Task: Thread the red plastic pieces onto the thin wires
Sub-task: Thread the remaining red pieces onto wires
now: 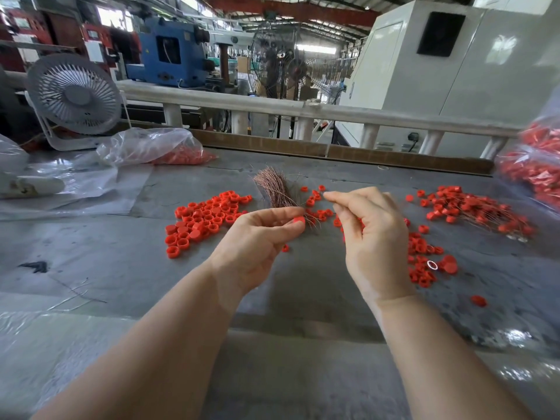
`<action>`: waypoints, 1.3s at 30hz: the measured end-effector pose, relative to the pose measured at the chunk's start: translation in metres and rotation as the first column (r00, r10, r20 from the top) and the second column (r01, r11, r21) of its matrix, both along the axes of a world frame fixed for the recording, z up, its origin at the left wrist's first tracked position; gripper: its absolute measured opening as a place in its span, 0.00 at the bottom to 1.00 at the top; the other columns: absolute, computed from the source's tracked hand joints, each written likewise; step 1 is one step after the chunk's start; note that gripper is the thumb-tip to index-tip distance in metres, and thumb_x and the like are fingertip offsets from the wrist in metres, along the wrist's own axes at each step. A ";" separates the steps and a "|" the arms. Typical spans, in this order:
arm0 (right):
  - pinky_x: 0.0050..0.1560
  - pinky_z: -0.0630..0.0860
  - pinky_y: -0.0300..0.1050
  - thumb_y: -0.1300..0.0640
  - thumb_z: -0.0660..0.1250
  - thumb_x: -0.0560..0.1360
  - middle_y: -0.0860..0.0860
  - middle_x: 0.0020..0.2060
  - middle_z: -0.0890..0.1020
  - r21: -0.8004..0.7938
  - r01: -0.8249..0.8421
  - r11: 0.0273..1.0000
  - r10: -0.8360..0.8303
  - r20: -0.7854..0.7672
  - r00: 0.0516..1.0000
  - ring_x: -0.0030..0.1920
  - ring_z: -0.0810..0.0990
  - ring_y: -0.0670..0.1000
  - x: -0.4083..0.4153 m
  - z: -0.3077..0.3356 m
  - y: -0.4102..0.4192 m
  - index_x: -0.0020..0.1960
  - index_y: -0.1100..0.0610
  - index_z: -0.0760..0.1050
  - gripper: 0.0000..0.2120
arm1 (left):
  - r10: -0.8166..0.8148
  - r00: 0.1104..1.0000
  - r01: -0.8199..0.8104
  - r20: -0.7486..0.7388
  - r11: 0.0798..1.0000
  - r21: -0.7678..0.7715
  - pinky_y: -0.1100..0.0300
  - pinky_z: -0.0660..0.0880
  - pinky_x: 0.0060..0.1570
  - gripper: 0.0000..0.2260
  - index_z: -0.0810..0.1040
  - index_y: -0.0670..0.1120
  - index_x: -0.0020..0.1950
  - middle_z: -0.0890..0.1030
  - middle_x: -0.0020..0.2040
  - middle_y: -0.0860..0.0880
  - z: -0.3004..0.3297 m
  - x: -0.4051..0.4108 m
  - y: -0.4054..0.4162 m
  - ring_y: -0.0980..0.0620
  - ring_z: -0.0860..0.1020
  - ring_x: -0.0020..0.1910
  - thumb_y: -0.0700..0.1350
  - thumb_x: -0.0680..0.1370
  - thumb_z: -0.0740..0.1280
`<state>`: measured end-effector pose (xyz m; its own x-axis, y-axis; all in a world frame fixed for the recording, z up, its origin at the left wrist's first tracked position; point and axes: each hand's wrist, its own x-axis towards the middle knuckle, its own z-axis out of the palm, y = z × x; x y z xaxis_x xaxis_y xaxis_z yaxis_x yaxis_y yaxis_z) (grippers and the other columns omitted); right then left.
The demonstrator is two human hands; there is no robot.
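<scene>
My left hand [260, 234] pinches a red plastic piece [298, 220] between thumb and fingertips, just above the grey table [121, 262]. My right hand [369, 231] is raised beside it, thumb and forefinger pinched together on what looks like a thin wire, too fine to see clearly. A bundle of thin copper-coloured wires [275, 189] lies fanned out behind my hands. To the left lies a heap of loose red pieces [203, 219]. More red pieces [424, 262] are scattered at the right. A pile of red pieces on wires [472, 210] lies at the far right.
A clear plastic bag of red pieces [169, 150] lies at the back left beside a white desk fan [75, 95]. Another bag of red pieces [536, 165] sits at the right edge. Plastic sheeting [75, 183] covers the table's left. A small metal ring [431, 264] lies among the right pieces.
</scene>
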<state>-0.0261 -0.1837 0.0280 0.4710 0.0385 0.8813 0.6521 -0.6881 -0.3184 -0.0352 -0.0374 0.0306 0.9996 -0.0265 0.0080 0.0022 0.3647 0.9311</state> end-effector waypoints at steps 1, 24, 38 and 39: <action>0.45 0.74 0.51 0.64 0.66 0.74 0.54 0.39 0.80 -0.010 -0.003 1.000 0.003 -0.007 1.000 0.41 0.76 0.56 0.000 0.000 0.000 0.50 0.59 0.82 0.08 | -0.014 1.000 0.014 -0.008 0.999 -0.029 0.68 0.74 0.41 0.09 0.80 0.43 0.41 0.81 0.32 0.51 0.000 0.000 0.000 0.59 0.78 0.35 0.30 0.73 0.65; 0.46 0.71 0.44 0.65 0.68 0.72 0.51 0.37 0.81 -0.018 -0.072 0.997 0.070 -0.082 0.994 0.40 0.76 0.52 -0.002 -0.001 0.005 0.44 0.60 0.81 0.03 | -0.138 0.982 0.089 -0.126 0.938 -0.335 0.68 0.76 0.28 0.09 0.78 0.38 0.45 0.80 0.28 0.49 -0.001 0.002 -0.002 0.59 0.78 0.26 0.43 0.76 0.64; 0.45 0.71 0.42 0.65 0.68 0.72 0.51 0.38 0.81 -0.016 -0.068 0.998 0.066 -0.089 0.994 0.41 0.75 0.50 -0.002 -0.001 0.005 0.44 0.60 0.81 0.03 | -0.142 0.984 0.092 -0.109 0.923 -0.373 0.67 0.77 0.29 0.10 0.84 0.43 0.37 0.81 0.35 0.46 -0.002 0.002 -0.001 0.57 0.79 0.28 0.40 0.75 0.65; 0.45 0.71 0.42 0.65 0.68 0.73 0.50 0.38 0.81 -0.016 -0.069 0.997 0.067 -0.091 0.994 0.40 0.75 0.50 -0.002 -0.001 0.005 0.45 0.60 0.81 0.03 | -0.142 0.984 0.091 -0.108 0.921 -0.378 0.67 0.77 0.30 0.08 0.83 0.43 0.38 0.81 0.35 0.46 -0.002 0.002 -0.001 0.57 0.79 0.29 0.40 0.74 0.66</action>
<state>-0.0283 -0.1786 0.0272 0.5446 0.0900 0.8339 0.6667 -0.6497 -0.3653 -0.0333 -0.0387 0.0285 0.9825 -0.1631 -0.0904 0.1778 0.6731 0.7179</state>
